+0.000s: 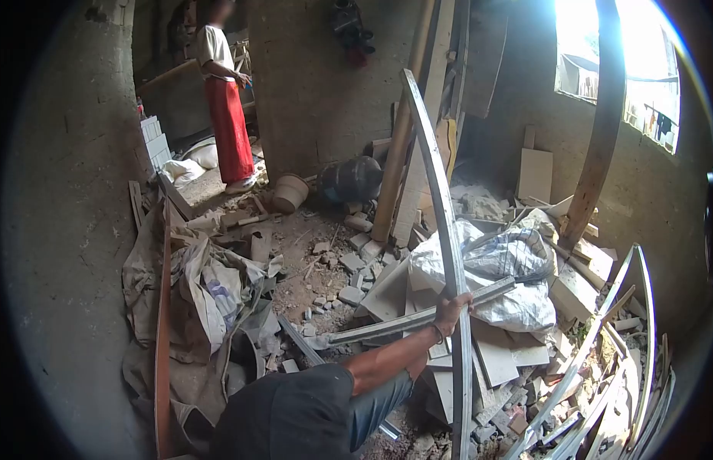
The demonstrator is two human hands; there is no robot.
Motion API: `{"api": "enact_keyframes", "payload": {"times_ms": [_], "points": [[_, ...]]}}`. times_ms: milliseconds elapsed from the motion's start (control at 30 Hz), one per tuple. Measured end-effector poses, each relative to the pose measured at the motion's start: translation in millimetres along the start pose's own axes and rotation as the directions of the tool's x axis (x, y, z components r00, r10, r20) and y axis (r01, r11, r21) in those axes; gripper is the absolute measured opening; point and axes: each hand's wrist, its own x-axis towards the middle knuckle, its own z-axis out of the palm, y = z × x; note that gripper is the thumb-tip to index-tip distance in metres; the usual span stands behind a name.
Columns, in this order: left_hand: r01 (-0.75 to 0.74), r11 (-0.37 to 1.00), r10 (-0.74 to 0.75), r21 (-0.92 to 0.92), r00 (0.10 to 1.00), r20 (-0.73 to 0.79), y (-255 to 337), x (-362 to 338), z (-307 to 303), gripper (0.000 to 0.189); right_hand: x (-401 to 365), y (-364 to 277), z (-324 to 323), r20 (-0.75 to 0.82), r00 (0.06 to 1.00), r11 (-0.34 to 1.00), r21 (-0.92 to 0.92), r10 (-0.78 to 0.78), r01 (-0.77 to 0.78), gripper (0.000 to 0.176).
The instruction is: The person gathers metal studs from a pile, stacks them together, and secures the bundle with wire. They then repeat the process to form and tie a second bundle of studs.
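My left hand (451, 313), with a bracelet at the wrist, is closed round a long grey metal bar (442, 192). The bar stands nearly upright, and its lower end runs out of view at the bottom. Another metal bar (383, 326) crosses behind it at a slant, close to my fist. Behind the hand, a white woven sack (509, 299) rests on stacked tile-like boards (494, 360). My dark sleeve and a denim-covered leg show at the bottom. My right hand is out of view.
A person (227, 107) in a red lower garment stands at the doorway. Rubble (351, 295) covers the floor near a bucket (290, 193) and a dark barrel (350, 181). Crumpled sacking (203, 291) lies left, thin strips (586, 360) right; a timber post (598, 130) leans near the window.
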Motion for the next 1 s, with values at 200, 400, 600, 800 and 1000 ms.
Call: {"api": "enact_keyframes", "payload": {"times_ms": [200,400,600,800,1000], "points": [[0.062,0.997,-0.061,0.043,0.998,-0.021,-14.0,-8.7,4.2,0.016,-3.3,5.4,-6.2,-0.020,1.000,1.000,-0.019,0.001,-0.001,0.028],[0.072,0.993,-0.074,0.090,0.997,0.022,-21.3,-7.9,2.9,0.016,-5.1,13.8,-9.5,-0.035,0.999,1.000,-0.024,0.000,-0.001,0.027],[0.106,0.992,-0.107,0.072,0.994,0.014,-25.4,-3.6,1.2,0.014,-5.0,25.2,-14.0,-0.066,0.998,0.999,-0.033,-0.008,0.006,0.027],[0.103,0.992,-0.098,0.070,0.993,-0.071,-51.8,8.7,-7.0,0.018,-10.8,58.3,-37.1,-0.145,0.989,0.999,-0.028,-0.036,0.032,0.026],[0.256,0.967,-0.255,0.003,0.966,-0.025,-57.9,14.4,-6.8,0.015,-39.8,166.8,-72.5,-0.341,0.929,0.983,0.061,-0.142,0.173,0.026]]}}
